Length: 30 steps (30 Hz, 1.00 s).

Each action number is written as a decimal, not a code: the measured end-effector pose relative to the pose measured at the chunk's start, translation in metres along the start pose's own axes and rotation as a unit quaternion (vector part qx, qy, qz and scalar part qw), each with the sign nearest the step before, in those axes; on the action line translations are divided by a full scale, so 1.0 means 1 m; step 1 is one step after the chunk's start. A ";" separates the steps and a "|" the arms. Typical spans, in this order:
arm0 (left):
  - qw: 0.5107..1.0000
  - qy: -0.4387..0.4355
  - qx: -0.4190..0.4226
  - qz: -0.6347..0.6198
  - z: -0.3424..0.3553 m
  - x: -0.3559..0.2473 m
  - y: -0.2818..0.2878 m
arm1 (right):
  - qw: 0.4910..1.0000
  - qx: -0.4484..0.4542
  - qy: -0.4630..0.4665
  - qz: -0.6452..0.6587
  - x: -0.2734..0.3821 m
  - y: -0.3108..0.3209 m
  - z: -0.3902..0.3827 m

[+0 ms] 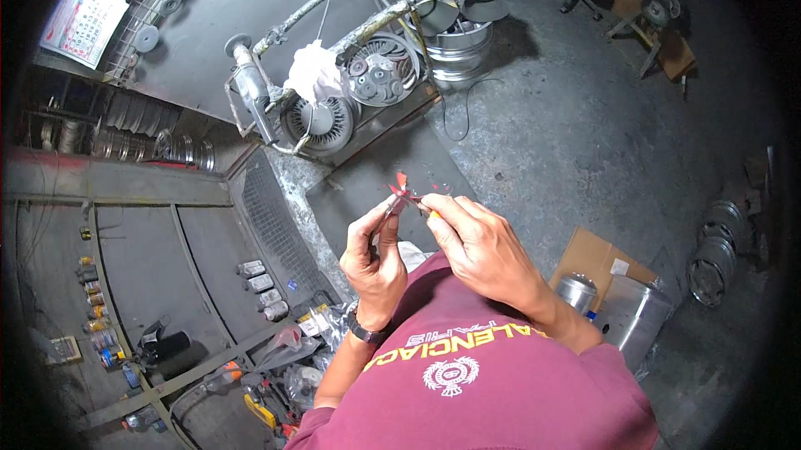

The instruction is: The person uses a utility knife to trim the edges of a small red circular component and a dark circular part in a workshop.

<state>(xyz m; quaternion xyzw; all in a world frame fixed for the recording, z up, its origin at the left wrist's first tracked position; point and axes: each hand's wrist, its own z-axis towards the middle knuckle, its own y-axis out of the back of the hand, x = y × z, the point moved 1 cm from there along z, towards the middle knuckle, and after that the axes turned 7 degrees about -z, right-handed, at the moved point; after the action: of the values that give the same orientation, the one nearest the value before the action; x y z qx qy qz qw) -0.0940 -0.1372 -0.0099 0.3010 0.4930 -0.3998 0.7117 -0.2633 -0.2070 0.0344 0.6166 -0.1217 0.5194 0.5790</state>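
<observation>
Both hands meet in front of my chest. My left hand is closed on a small dark, flat piece held between the thumb and fingers. At its far end a bit of red and orange strip sticks up. My right hand pinches a thin dark tool with a yellow part, its tip touching or very near the red strip. The fingers hide most of the tool, so its kind is not plain. Small red scraps lie on the dark mat beyond the hands.
Ahead, a metal-frame stand holds wheel rims and a white cloth. A power tool hangs on it. Shiny rims stand behind. Cardboard and metal cylinders are at right. Cans and bags stand at left.
</observation>
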 end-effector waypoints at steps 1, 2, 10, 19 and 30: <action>0.999 -0.024 0.019 0.039 -0.001 -0.001 0.000 | 1.000 -0.001 -0.001 0.001 0.000 0.001 0.002; 0.999 -0.024 0.020 0.039 -0.002 0.000 0.000 | 1.000 0.014 -0.010 -0.001 0.000 0.002 0.005; 0.997 0.016 -0.031 -0.075 0.001 -0.004 -0.004 | 0.999 0.029 -0.028 0.036 0.000 0.005 0.000; 0.992 -0.008 -0.029 -0.123 0.005 -0.005 -0.006 | 0.998 0.013 -0.024 0.056 0.003 0.007 -0.001; 0.996 -0.020 -0.039 -0.072 0.001 -0.006 -0.006 | 0.998 0.015 -0.031 0.052 -0.001 0.003 0.000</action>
<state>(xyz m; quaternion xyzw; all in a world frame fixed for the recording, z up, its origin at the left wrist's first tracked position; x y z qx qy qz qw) -0.0996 -0.1395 -0.0045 0.2288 0.5146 -0.4359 0.7020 -0.2662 -0.2083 0.0350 0.6337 -0.1642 0.5312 0.5378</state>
